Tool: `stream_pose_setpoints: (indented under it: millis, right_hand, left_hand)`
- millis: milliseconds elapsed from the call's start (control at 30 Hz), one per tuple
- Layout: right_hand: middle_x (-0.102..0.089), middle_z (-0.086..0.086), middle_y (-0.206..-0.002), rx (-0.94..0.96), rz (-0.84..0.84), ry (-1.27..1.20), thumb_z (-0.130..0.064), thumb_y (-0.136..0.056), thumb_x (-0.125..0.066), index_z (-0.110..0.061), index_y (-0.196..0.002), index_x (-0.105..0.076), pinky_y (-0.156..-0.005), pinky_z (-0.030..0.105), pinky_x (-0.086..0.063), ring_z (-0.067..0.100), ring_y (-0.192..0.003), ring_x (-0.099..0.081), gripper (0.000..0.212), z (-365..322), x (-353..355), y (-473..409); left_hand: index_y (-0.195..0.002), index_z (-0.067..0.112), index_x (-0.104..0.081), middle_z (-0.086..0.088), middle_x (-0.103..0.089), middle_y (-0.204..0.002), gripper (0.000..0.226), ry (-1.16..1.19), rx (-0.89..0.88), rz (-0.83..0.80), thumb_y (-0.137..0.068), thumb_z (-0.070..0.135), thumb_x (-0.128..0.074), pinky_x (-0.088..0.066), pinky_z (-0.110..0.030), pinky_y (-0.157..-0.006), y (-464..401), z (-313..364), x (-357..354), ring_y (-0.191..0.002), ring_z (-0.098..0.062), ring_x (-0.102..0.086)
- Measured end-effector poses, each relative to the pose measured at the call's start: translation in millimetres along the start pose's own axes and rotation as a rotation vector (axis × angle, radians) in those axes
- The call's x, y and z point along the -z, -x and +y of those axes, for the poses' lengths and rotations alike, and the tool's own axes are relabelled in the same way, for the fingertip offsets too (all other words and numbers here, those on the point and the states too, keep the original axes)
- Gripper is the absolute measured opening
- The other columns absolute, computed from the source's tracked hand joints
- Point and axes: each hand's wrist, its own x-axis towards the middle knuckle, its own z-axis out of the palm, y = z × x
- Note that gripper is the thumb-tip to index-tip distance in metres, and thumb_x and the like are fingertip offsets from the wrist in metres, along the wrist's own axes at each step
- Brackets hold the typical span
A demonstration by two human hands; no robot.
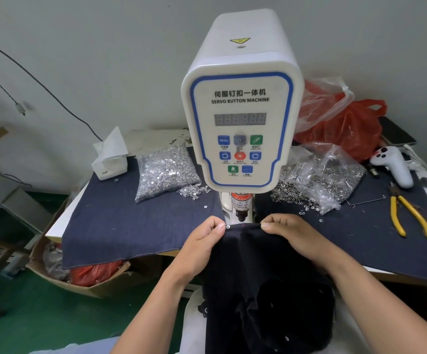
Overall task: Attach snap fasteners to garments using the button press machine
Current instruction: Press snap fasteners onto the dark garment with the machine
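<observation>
The press (241,118) stands on the table (53,229). Just in front of its punch (240,213), the garment (255,264) has its top edge stretched flat. The left hand (202,245) pinches that edge with curled fingers (216,226) to the press's left, beside a fitted snap (228,227). The right hand (293,232) pinches the edge to the press's right. Left of the press lies a bag of studs (165,172); right of it, a bag of rings (317,178) and pliers (409,217).
</observation>
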Motion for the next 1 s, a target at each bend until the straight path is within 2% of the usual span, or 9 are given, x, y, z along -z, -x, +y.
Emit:
stream_pose_setpoints:
  millis: [267, 400, 533, 600, 733, 800, 867, 933, 1000]
  right_hand:
    - [-0.065, -0.008, -0.076, -0.026, 0.000, -0.018, -0.041, -0.084, -0.065, -0.020, -0.085, -0.074, -0.069, 0.017, -0.044, 0.004, -0.073, -0.056, 0.023, -1, 2, 0]
    - [-0.066, -0.007, -0.076, -0.032, 0.007, -0.035, -0.026, -0.097, -0.065, -0.022, -0.083, -0.075, -0.066, 0.013, -0.045, 0.004, -0.071, -0.057, 0.017, -6, -1, 4]
    - [-0.070, 0.000, -0.082, -0.069, -0.017, -0.071, -0.037, -0.088, -0.065, -0.018, -0.091, -0.076, -0.070, 0.024, -0.047, 0.010, -0.076, -0.061, 0.022, -14, -3, 10]
    - [-0.073, 0.004, -0.085, -0.084, -0.039, -0.151, -0.031, -0.087, -0.061, -0.016, -0.098, -0.078, -0.066, 0.022, -0.048, 0.011, -0.076, -0.064, 0.024, -16, -4, 13]
    - [-0.077, -0.007, -0.094, 0.020, -0.040, -0.089, -0.023, -0.088, -0.062, -0.030, -0.103, -0.078, -0.074, 0.010, -0.049, 0.002, -0.085, -0.069, 0.023, -17, -10, 27]
    - [-0.075, -0.002, -0.105, 0.082, -0.015, -0.024, -0.024, -0.090, -0.065, -0.036, -0.107, -0.075, -0.087, 0.010, -0.047, 0.002, -0.098, -0.067, 0.023, -18, -11, 31]
    - [-0.072, 0.006, -0.103, 0.108, -0.020, 0.015, -0.024, -0.092, -0.066, -0.039, -0.107, -0.072, -0.085, 0.013, -0.045, 0.004, -0.092, -0.062, 0.022, -22, -13, 35]
    - [-0.071, 0.004, -0.096, 0.105, -0.069, 0.057, -0.027, -0.091, -0.067, -0.041, -0.107, -0.070, -0.077, 0.010, -0.045, 0.001, -0.082, -0.061, 0.021, -27, -13, 37]
    - [-0.074, -0.003, -0.094, 0.090, -0.109, 0.136, -0.023, -0.096, -0.067, -0.038, -0.105, -0.070, -0.070, 0.009, -0.048, -0.001, -0.077, -0.065, 0.018, -30, -8, 34]
  left_hand:
    - [-0.084, 0.037, -0.054, 0.018, -0.055, -0.084, 0.029, -0.019, 0.005, 0.001, -0.111, 0.041, -0.045, -0.043, -0.024, -0.079, -1, 1, 0, -0.081, -0.001, -0.051]
    - [-0.084, 0.037, -0.055, 0.020, -0.055, -0.084, 0.028, -0.026, 0.002, 0.008, -0.110, 0.042, -0.046, -0.041, -0.024, -0.081, 1, 2, 0, -0.080, 0.001, -0.050]
    - [-0.088, 0.030, -0.055, 0.015, -0.054, -0.085, 0.025, 0.021, 0.003, 0.001, -0.108, 0.041, -0.048, -0.041, -0.028, -0.083, 3, 3, 1, -0.082, -0.004, -0.049]
    - [-0.088, 0.027, -0.054, 0.012, -0.052, -0.084, 0.023, 0.060, 0.002, -0.009, -0.107, 0.039, -0.050, -0.040, -0.029, -0.082, 5, 5, 3, -0.081, -0.007, -0.048]
    - [-0.093, 0.023, -0.058, 0.006, -0.055, -0.088, 0.019, 0.067, -0.045, -0.037, -0.104, 0.037, -0.052, -0.039, -0.033, -0.088, 16, 4, 9, -0.087, -0.012, -0.049]
    - [-0.093, 0.024, -0.059, 0.007, -0.057, -0.090, 0.015, 0.055, -0.055, -0.052, -0.103, 0.034, -0.051, -0.040, -0.033, -0.087, 22, 5, 10, -0.087, -0.011, -0.052]
    - [-0.091, 0.028, -0.059, 0.011, -0.058, -0.089, 0.016, -0.017, -0.060, -0.052, -0.100, 0.035, -0.047, -0.039, -0.030, -0.085, 26, 10, 9, -0.086, -0.008, -0.052]
    - [-0.086, 0.030, -0.057, 0.015, -0.054, -0.083, 0.023, -0.067, -0.055, 0.007, -0.100, 0.038, -0.041, -0.038, -0.027, -0.079, 27, 16, 6, -0.079, -0.005, -0.048]
    - [-0.079, 0.030, -0.054, 0.017, -0.048, -0.072, 0.028, -0.020, 0.006, 0.186, -0.099, 0.041, -0.038, -0.035, -0.024, -0.070, 24, 22, 5, -0.068, -0.002, -0.041]
